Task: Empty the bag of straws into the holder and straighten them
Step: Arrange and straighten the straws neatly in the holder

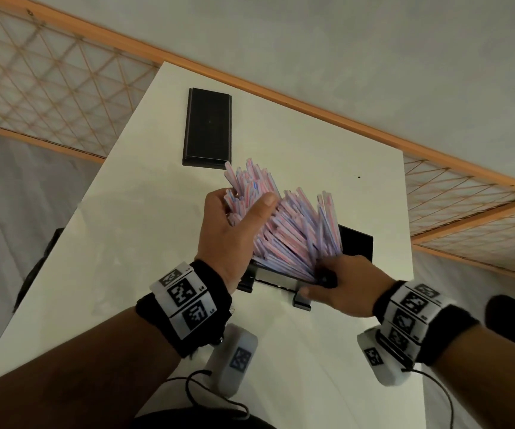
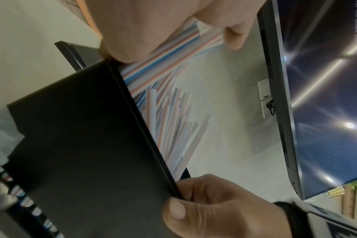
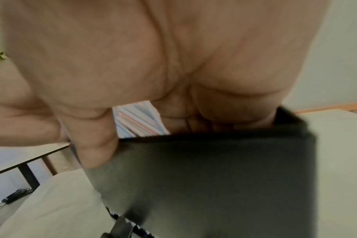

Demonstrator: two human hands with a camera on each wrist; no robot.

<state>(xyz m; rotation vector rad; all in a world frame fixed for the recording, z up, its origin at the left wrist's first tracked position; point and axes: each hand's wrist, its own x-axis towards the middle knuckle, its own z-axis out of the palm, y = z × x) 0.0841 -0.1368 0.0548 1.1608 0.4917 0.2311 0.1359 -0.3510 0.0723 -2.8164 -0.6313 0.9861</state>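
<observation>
A thick bunch of pink, blue and white striped straws [image 1: 293,230] stands fanned and leaning to the far left in a black box holder [image 1: 356,243] on the white table [image 1: 144,230]. My left hand [image 1: 243,212] grips the upper left part of the bunch, thumb across the front. At the holder's near right corner, my right hand [image 1: 336,283] pinches the rim beside the straws' lower ends. The left wrist view shows the holder's dark wall [image 2: 81,145], the straws [image 2: 165,122] and my right hand [image 2: 214,209] with thumb on that wall. No bag is in view.
A flat black lid [image 1: 207,129] lies on the table beyond the straws. The table ends close to the right of the holder [image 1: 404,212]. A large monitor [image 2: 326,96] and a wall socket [image 2: 265,95] show in the left wrist view.
</observation>
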